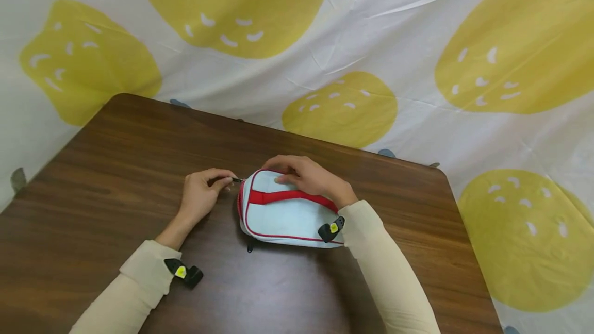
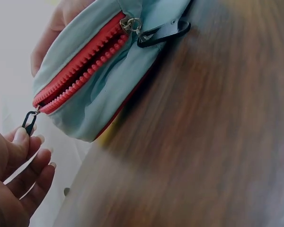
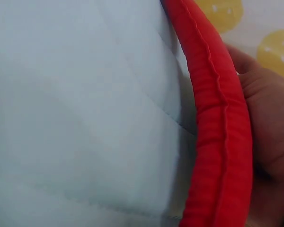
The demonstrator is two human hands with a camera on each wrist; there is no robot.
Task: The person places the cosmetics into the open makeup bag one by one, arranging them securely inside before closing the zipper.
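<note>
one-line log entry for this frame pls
left hand: pinches zipper pull | right hand: rests on pouch | zipper: closed | pouch on table

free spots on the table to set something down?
Bare wood on the table left of the left hand, along the near edge between the sleeves, and right of the right hand. Crowded only mid-table, around the light blue pouch and both hands.

From my remote seat this looks like a staged recording corner, not a lived-in room: a dark wood-grain bench (image 1: pixel 116 179) with rounded corners stands against a creased white sheet (image 1: pixel 399 30) printed with big yellow lemons, hung as a backdrop.
</note>
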